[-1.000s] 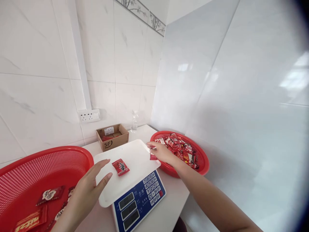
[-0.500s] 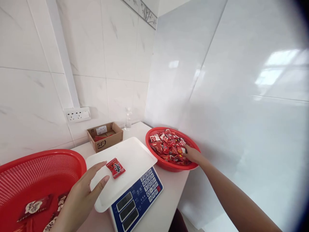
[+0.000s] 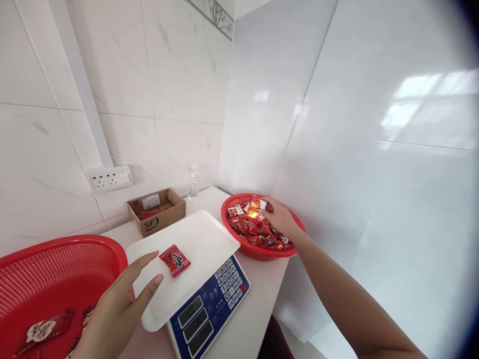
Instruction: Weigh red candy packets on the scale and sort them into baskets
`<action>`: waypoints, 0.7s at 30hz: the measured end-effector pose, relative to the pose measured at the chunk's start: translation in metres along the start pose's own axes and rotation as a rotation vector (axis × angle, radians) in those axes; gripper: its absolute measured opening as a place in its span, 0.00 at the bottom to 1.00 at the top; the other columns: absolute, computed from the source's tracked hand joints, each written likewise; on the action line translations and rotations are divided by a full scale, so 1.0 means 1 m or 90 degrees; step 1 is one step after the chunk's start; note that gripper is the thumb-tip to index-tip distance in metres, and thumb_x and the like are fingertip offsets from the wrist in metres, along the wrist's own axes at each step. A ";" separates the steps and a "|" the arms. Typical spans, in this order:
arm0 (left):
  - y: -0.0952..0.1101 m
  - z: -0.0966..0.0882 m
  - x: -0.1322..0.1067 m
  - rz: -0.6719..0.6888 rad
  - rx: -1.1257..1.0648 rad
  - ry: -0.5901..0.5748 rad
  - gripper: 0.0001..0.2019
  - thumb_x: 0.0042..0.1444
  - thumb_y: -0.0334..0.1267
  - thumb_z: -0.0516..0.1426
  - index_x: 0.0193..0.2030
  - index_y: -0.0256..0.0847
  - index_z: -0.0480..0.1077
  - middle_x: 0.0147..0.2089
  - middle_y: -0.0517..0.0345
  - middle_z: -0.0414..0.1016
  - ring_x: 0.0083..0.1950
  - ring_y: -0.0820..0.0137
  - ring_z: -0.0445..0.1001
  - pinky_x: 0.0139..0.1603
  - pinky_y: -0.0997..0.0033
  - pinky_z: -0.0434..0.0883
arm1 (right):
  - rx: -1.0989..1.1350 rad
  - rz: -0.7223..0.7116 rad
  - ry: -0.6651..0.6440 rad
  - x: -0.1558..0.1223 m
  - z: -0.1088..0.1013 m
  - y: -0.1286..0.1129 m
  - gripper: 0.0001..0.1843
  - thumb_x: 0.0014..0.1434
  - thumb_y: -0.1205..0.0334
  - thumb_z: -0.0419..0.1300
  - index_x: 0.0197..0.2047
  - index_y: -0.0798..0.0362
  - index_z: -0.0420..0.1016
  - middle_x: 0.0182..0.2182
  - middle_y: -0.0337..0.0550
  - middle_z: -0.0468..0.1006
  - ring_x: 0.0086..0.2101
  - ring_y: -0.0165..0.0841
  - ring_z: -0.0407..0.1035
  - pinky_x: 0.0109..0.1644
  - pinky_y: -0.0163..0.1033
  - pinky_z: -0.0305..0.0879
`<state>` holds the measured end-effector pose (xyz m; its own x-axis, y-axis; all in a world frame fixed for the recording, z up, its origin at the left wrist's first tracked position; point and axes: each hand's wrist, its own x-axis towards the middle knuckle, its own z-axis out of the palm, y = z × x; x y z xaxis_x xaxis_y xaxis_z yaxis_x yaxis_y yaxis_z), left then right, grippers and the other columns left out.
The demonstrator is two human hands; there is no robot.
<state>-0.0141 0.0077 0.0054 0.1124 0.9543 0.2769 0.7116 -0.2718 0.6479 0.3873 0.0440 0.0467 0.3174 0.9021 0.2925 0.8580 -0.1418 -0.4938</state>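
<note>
Over the left edge of the white scale tray (image 3: 209, 234) hovers my left hand (image 3: 119, 299), thumb and forefinger apart with nothing between them. Just beyond its fingertips a red snack packet (image 3: 175, 260) lies flat on the tray. My right hand (image 3: 279, 217) is above the heap in the red basket (image 3: 258, 253) at the right, its fingers closed on a shiny red packet (image 3: 258, 204). Many small red packets (image 3: 256, 232) fill that basket. Below the tray is the scale's blue panel (image 3: 215, 304), with keys and displays.
A larger red basket (image 3: 101, 244) with a few dark red packets (image 3: 43, 329) stands at the left. Behind the scale are an open cardboard box (image 3: 164, 218) and a clear plastic bottle (image 3: 193, 184). Tiled walls (image 3: 187, 94) close off the back and right.
My right hand has lifted from the right side of the heap toward the back of the basket, now with a packet in its fingers. My left hand keeps its place by the tray.
</note>
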 end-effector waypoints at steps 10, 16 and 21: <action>0.015 -0.007 -0.003 -0.015 -0.015 -0.011 0.27 0.54 0.58 0.50 0.57 0.47 0.67 0.56 0.54 0.74 0.52 0.55 0.74 0.39 0.63 0.76 | -0.032 -0.094 -0.247 0.021 0.034 0.007 0.33 0.59 0.55 0.53 0.66 0.52 0.53 0.65 0.49 0.56 0.62 0.39 0.53 0.64 0.45 0.50; 0.017 -0.003 -0.003 0.023 -0.053 -0.009 0.24 0.56 0.52 0.51 0.56 0.46 0.68 0.55 0.54 0.74 0.54 0.58 0.73 0.44 0.64 0.75 | -0.191 -0.034 -0.299 0.022 0.076 0.031 0.42 0.48 0.57 0.65 0.65 0.49 0.56 0.67 0.54 0.48 0.65 0.54 0.38 0.60 0.64 0.46; 0.019 -0.004 -0.005 0.013 -0.058 -0.025 0.23 0.56 0.52 0.51 0.56 0.47 0.68 0.56 0.54 0.74 0.53 0.58 0.74 0.41 0.65 0.75 | -0.265 -0.048 -0.286 0.032 0.083 0.036 0.43 0.48 0.62 0.63 0.66 0.49 0.53 0.64 0.55 0.54 0.62 0.52 0.49 0.57 0.54 0.56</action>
<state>-0.0038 -0.0027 0.0199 0.1551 0.9519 0.2643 0.6427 -0.3004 0.7048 0.3948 0.1014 -0.0299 0.1264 0.9866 -0.1037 0.9858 -0.1365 -0.0973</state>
